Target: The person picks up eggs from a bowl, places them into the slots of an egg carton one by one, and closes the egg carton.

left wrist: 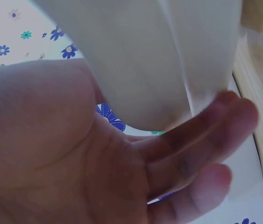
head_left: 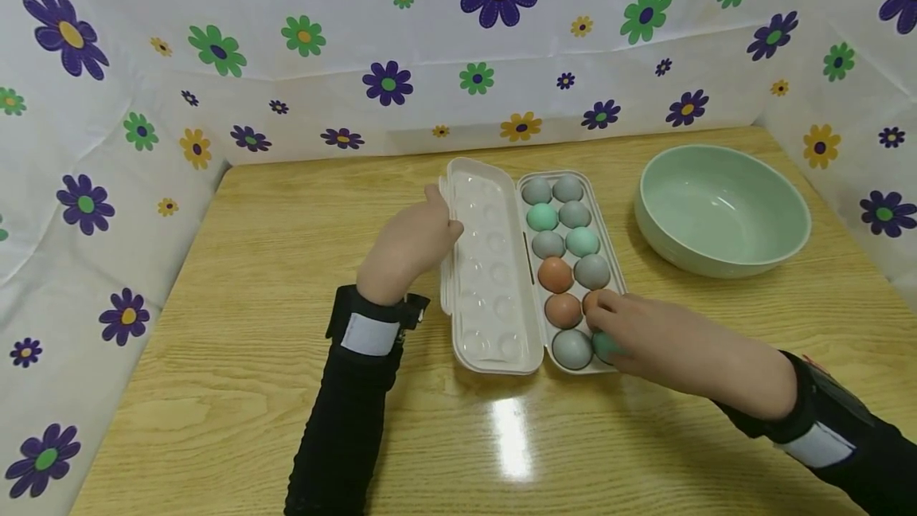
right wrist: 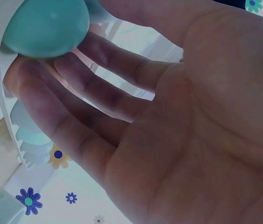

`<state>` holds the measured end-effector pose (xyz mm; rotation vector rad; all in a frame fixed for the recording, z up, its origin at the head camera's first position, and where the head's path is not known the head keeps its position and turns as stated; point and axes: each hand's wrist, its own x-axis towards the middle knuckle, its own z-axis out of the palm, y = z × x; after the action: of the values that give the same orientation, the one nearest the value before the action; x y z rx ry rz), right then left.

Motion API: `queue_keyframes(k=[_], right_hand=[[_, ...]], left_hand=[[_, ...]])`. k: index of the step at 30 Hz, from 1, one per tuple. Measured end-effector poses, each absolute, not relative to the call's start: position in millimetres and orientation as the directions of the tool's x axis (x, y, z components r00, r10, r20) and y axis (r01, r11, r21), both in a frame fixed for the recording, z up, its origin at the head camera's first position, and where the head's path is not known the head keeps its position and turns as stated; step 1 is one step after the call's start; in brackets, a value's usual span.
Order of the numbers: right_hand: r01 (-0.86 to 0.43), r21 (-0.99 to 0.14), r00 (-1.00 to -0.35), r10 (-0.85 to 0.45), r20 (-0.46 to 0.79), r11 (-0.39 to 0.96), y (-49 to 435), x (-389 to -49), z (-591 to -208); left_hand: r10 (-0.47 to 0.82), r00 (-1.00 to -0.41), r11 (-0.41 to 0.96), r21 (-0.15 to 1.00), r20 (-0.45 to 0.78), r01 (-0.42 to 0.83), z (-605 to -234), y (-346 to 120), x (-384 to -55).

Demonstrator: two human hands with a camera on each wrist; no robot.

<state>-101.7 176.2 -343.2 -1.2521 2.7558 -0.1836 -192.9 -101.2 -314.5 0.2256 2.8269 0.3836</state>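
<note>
A white egg carton (head_left: 539, 357) lies unfolded on the table, its lid (head_left: 481, 249) to the left. My left hand (head_left: 411, 245) holds the lid's left edge between thumb and fingers; the left wrist view shows the lid (left wrist: 140, 60) between them. Grey, pale green and brown eggs fill the cups. My right hand (head_left: 645, 333) is over the near right cups, fingers loosely bent. Its fingertips (right wrist: 33, 86) are beside the teal egg (right wrist: 49, 28) in the near corner and over a brown egg (right wrist: 12, 77) behind it. Whether they touch either egg is unclear.
A pale green bowl (head_left: 723, 209) stands right of the carton on the wooden table (head_left: 236, 341). Flower-patterned white cloth (head_left: 430, 30) hangs behind the table and along both sides.
</note>
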Motion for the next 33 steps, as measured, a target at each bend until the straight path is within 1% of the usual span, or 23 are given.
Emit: queue_keyframes(k=[4, 12, 16, 20, 26, 33], right_hand=[[-0.719, -0.163, -0.679, -0.733, -0.039, 0.675, 179, -103, -342], [-0.643, -0.224, -0.739, -0.67, -0.071, 0.732, 186, -109, -338], [-0.629, -0.215, -0.762, -0.647, -0.023, 0.747, 192, -113, -336], [-0.608, -0.193, -0.788, -0.616, 0.022, 0.77, 199, -120, -334], [-0.589, -0.214, -0.804, -0.592, 0.059, 0.779, 206, -129, -333], [-0.545, -0.247, -0.83, -0.558, 0.02, 0.801, 209, -134, -333]], left_hand=[[0.205, -0.95, 0.934, 0.336, -0.234, 0.119, -311, -99, -193], [0.229, -0.948, 0.874, 0.475, -0.222, 0.1, -311, -94, -194], [0.239, -0.95, 0.841, 0.532, -0.2, 0.099, -310, -91, -194], [0.233, -0.957, 0.824, 0.558, -0.172, 0.1, -306, -86, -191], [0.216, -0.969, 0.82, 0.561, -0.124, 0.11, -303, -77, -185], [0.214, -0.975, 0.793, 0.593, -0.054, 0.141, -303, -67, -182]])
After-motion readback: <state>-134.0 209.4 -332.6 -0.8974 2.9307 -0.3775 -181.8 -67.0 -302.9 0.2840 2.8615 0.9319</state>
